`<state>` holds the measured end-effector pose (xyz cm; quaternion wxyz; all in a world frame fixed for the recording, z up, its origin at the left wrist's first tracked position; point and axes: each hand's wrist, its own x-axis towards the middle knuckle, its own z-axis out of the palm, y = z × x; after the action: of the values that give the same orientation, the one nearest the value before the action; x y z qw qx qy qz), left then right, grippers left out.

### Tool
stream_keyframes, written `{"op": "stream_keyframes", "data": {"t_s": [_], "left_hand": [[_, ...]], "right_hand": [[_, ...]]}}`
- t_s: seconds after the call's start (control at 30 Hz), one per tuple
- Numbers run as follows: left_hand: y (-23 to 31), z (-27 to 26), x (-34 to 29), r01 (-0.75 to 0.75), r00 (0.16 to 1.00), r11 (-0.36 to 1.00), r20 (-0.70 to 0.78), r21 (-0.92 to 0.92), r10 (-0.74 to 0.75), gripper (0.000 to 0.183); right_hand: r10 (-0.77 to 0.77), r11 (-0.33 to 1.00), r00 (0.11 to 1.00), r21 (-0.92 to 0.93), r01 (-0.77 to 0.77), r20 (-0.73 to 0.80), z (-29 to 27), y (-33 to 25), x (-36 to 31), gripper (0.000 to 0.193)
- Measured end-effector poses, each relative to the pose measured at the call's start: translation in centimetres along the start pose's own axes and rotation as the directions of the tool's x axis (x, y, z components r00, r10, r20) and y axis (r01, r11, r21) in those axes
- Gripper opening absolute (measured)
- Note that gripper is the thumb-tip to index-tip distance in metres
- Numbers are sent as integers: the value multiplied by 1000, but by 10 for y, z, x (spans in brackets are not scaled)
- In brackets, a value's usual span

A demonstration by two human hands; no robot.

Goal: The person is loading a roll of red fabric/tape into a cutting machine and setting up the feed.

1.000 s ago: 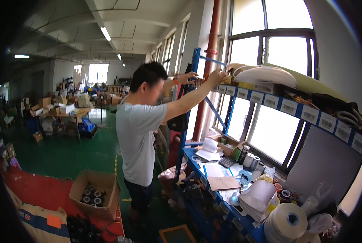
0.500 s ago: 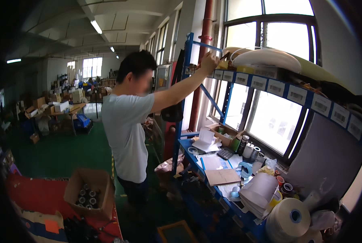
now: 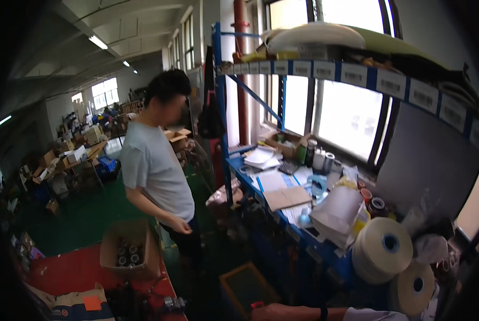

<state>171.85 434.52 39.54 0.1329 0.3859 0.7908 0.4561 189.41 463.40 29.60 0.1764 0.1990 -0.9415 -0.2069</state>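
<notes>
My right hand (image 3: 282,312) reaches in along the lower edge, its forearm in a pale sleeve with a dark band at the wrist. Its fingers are closed around something whose small red end (image 3: 257,305) sticks up; what kind of thing it is does not show. Close by, a wooden-framed panel (image 3: 245,275) leans low down, partly behind the hand. Of my left hand nothing is visible. On a red-topped table (image 3: 63,267) at left stands an open cardboard box (image 3: 116,257) with several dark cylindrical parts having shiny rims.
A co-worker (image 3: 156,166) in a light T-shirt stands beyond the red table. To the right, a blue rack (image 3: 223,107) holds papers, a clipboard (image 3: 287,198), a calculator (image 3: 289,167) and large cream spools (image 3: 381,249). Dark parts and an orange card (image 3: 92,303) lie at lower left.
The view has shifted right and down. My right hand has come in at the lower edge. The co-worker has lowered the arm that was at the upper shelf.
</notes>
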Motion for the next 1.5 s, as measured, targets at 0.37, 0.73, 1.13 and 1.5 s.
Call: {"op": "stream_keyframes", "data": {"t_s": [0.37, 0.73, 1.13, 1.5], "left_hand": [[-41, 9, -50, -166, 970, 984, 193, 67, 151, 17], [6, 44, -90, -201, 873, 976, 438, -82, 216, 14], [61, 91, -249, -269, 818, 962, 537, 36, 209, 13], [36, 82, -412, -50, 867, 989, 498, 136, -25, 13]], "right_hand": [[363, 115, 816, 847, -519, 450, -117, -65, -18, 20], [645, -71, 620, 843, -533, 447, -173, -164, -94, 22], [430, -753, 295, 519, -405, 854, -209, -298, -219, 22], [366, -580, 594, 675, -456, 716, -233, -411, -213, 29]]}}
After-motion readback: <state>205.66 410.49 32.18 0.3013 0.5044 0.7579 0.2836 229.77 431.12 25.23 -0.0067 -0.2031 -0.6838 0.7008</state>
